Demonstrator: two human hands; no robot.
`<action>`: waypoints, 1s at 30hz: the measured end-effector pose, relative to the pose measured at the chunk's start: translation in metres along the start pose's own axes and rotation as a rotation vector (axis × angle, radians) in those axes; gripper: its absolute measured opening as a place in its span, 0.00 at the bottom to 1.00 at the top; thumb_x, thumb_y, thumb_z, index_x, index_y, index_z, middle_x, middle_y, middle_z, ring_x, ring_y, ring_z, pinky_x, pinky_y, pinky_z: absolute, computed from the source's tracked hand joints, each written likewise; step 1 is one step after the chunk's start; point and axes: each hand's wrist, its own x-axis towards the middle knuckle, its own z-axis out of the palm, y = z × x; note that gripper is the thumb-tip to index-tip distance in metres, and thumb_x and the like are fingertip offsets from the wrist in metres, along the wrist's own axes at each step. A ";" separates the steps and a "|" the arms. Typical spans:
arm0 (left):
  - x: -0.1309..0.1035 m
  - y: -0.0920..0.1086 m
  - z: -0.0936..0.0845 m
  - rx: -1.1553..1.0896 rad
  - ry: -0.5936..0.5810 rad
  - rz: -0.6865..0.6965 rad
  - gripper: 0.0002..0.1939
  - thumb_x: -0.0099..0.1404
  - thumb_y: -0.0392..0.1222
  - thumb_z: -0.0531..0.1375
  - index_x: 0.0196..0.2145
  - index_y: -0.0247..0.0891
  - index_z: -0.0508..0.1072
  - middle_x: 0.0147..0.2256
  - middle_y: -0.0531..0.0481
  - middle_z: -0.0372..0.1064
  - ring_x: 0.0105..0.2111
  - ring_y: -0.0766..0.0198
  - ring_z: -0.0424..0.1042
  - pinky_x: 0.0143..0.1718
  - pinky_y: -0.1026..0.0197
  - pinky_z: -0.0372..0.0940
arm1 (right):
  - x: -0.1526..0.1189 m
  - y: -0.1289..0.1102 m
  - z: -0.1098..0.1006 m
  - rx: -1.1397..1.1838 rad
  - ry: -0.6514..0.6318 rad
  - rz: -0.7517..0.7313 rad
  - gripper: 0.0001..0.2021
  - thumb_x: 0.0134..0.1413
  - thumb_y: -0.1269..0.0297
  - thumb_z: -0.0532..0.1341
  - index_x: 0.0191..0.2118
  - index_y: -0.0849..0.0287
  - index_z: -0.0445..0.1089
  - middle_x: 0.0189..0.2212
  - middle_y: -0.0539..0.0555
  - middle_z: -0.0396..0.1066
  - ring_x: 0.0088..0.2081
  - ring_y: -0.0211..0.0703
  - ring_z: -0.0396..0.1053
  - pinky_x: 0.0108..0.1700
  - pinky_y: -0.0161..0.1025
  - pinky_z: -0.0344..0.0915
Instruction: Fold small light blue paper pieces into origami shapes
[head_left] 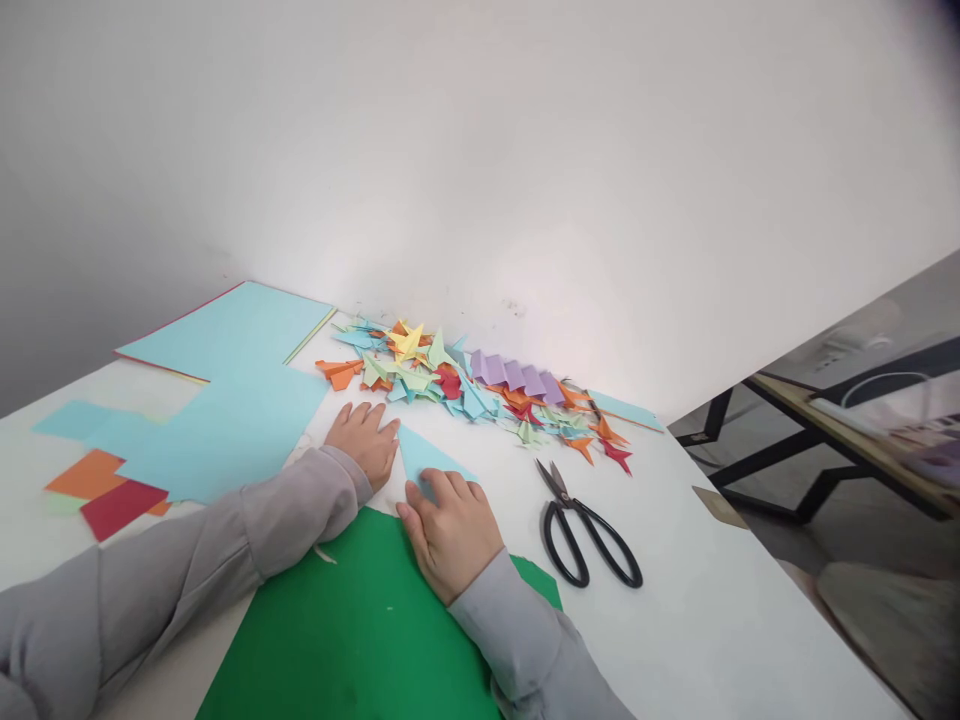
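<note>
I note the right hand (452, 525) with fingers curved at the near edge of a light-blue paper piece (431, 452); whether thumb and forefinger pinch it, I cannot tell. Left hand (364, 443): palm down, fingers slightly spread, just beside the piece's left edge. Piece lies on the white table (690, 600), beyond a green sheet (360, 620). Rightward: black-handled scissors (568, 502), blades slightly parted. Farther: folded paper figures (476, 398), heaped.
</note>
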 end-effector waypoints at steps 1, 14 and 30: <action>0.000 -0.001 0.000 -0.002 -0.002 0.001 0.21 0.63 0.43 0.44 0.50 0.37 0.65 0.53 0.39 0.58 0.53 0.48 0.55 0.52 0.43 0.47 | -0.003 0.000 -0.001 0.007 0.017 -0.004 0.17 0.59 0.59 0.46 0.40 0.58 0.69 0.36 0.57 0.66 0.38 0.46 0.60 0.35 0.41 0.51; 0.005 -0.013 0.003 -0.136 0.026 -0.007 0.18 0.61 0.41 0.47 0.44 0.43 0.71 0.47 0.43 0.63 0.46 0.51 0.57 0.45 0.49 0.54 | -0.032 -0.006 -0.009 0.121 0.061 0.040 0.16 0.59 0.66 0.45 0.39 0.55 0.70 0.38 0.56 0.68 0.40 0.45 0.62 0.39 0.41 0.54; 0.003 -0.016 0.000 -0.220 0.019 -0.038 0.17 0.56 0.39 0.51 0.43 0.45 0.72 0.47 0.45 0.64 0.47 0.52 0.57 0.45 0.50 0.54 | 0.080 0.002 0.014 -0.187 -0.183 0.135 0.12 0.53 0.67 0.51 0.41 0.56 0.69 0.35 0.58 0.67 0.37 0.47 0.64 0.33 0.41 0.55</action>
